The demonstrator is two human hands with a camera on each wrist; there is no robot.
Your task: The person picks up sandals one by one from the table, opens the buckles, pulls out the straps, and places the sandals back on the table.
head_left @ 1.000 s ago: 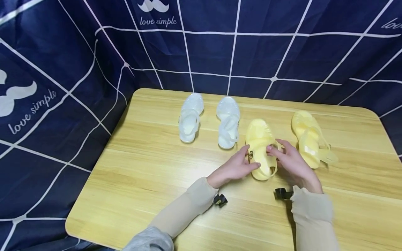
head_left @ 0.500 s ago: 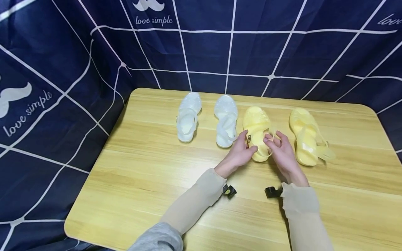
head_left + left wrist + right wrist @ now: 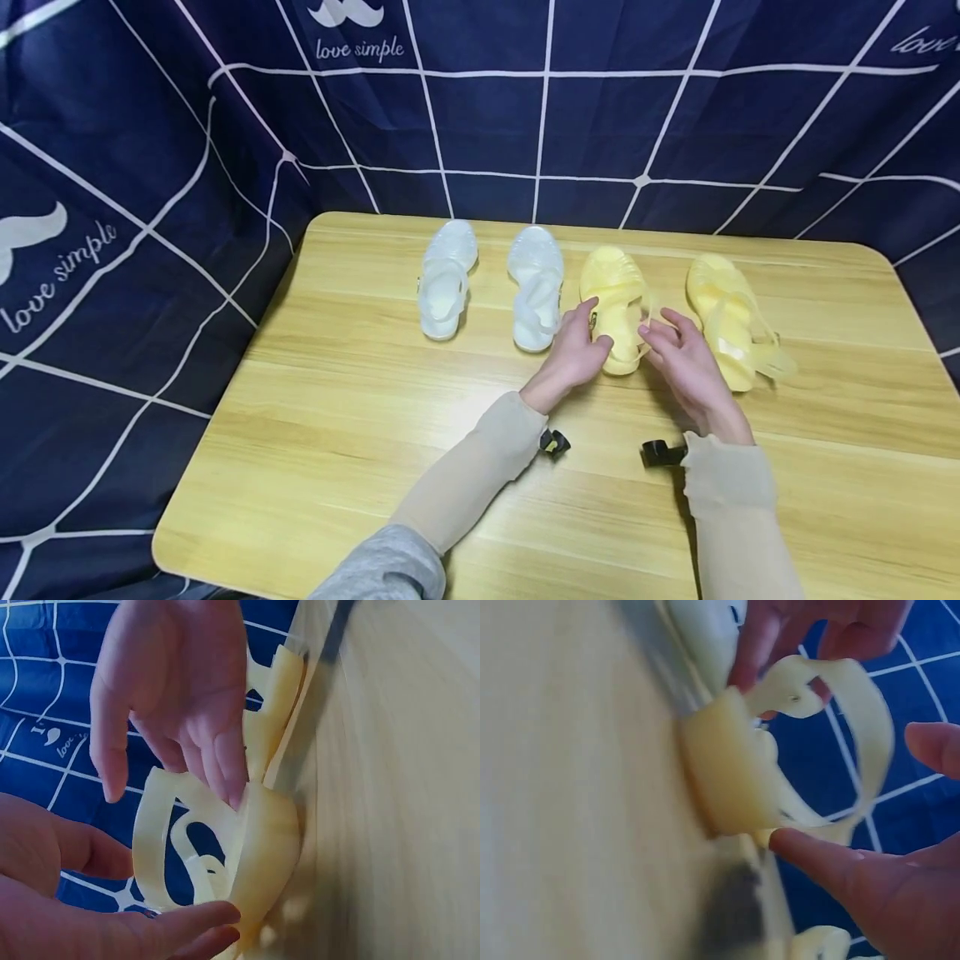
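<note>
A yellow sandal (image 3: 617, 333) lies on the table between both hands, toe toward the back. My left hand (image 3: 576, 354) holds its left side by the buckle, thumb over the heel area and fingers along the outer side. To its right, my right hand (image 3: 693, 367) has its fingers extended, one fingertip touching the sole's side; the thumb stands apart from the strap in the right wrist view. The heel strap (image 3: 150, 844) forms an upright loop in the left wrist view. Another yellow sandal (image 3: 723, 308) lies right of my right hand, its strap hanging out to the side.
Two white sandals, one at the left (image 3: 446, 283) and one nearer the yellow pair (image 3: 536, 287), stand on the wooden table (image 3: 337, 400). A dark blue cloth (image 3: 480, 125) with white lines hangs behind and left of the table. Black wrist mounts (image 3: 663, 453) sit under the cuffs.
The nearer yellow sandal has moved away from me, into line with the other sandals, with both hands following. My right hand has since drawn slightly rightward off its strap.
</note>
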